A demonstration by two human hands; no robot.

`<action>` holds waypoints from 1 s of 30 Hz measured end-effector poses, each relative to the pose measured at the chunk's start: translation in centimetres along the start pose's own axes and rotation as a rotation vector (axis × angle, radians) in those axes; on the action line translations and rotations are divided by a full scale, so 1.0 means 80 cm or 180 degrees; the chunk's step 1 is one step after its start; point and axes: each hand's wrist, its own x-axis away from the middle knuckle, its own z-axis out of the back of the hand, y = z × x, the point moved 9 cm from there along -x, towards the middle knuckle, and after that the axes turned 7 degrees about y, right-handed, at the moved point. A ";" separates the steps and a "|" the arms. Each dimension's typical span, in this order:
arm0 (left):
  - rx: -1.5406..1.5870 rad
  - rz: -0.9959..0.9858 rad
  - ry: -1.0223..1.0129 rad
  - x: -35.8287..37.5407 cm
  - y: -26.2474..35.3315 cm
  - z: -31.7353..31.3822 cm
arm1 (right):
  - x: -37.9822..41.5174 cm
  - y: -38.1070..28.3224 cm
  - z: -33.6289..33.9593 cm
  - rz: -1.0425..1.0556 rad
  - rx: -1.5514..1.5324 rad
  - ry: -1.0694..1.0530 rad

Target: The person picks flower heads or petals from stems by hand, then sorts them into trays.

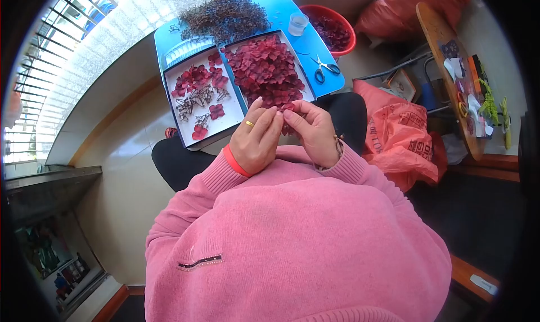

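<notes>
My left hand point(254, 137) and my right hand point(309, 129) meet in front of my chest, at the near edge of the box lid. Both are closed in a pinch on a dark red flower point(288, 106), which the fingers partly cover. Just beyond them, a heap of dark red flowers point(264, 69) fills the right-hand tray. To the left, a white shallow tray point(222, 122) holds several loose red flowers point(197, 79) and small brown stems point(194, 104).
On the blue table point(281, 1) lie a pile of brown dried stems point(225, 17), a clear cup point(298, 24) and black-handled scissors point(325, 70). A red basin point(350, 41) with petals stands behind. Red woven sacks point(394, 133) and a leaning round board point(436, 35) are to the right.
</notes>
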 end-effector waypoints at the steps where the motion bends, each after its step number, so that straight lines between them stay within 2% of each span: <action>1: -0.0057 -0.0027 0.0026 -0.001 -0.001 0.001 | -0.004 -0.002 -0.001 0.0030 0.0036 -0.0051; 5: 0.0412 0.0315 0.0110 -0.008 -0.020 0.010 | -0.010 -0.018 -0.008 0.0166 0.0352 -0.0038; 8: 0.1190 0.0976 0.0054 -0.007 -0.055 0.021 | -0.016 -0.030 -0.018 0.0616 0.0827 -0.0090; 11: 0.1035 0.1639 0.0493 -0.003 -0.084 0.030 | -0.023 -0.038 -0.031 0.1144 0.1173 -0.0303; 13: 0.0699 0.1288 0.0386 -0.014 -0.083 0.033 | -0.024 -0.046 -0.043 0.1527 0.1429 -0.0440; 16: 0.0194 0.0848 0.0135 -0.021 -0.075 0.030 | -0.025 -0.052 -0.060 0.1752 0.1754 -0.0642; 19: 0.0031 0.0914 0.0122 -0.019 -0.079 0.028 | -0.030 -0.046 -0.064 0.1735 0.1827 -0.0661; 22: -0.0189 0.0938 0.0033 -0.015 -0.083 0.022 | -0.041 -0.023 -0.055 0.0970 0.1542 -0.0476; 25: -0.0538 0.1007 -0.0356 -0.013 -0.088 0.005 | -0.055 0.006 -0.043 0.0079 0.1420 -0.0346; 28: -0.0062 0.1737 -0.0694 0.007 -0.115 -0.012 | -0.063 0.021 -0.033 -0.0243 0.1113 -0.0255; 30: 0.1050 0.2940 -0.0686 0.044 -0.143 -0.032 | -0.069 0.020 -0.027 0.0003 0.1127 -0.0231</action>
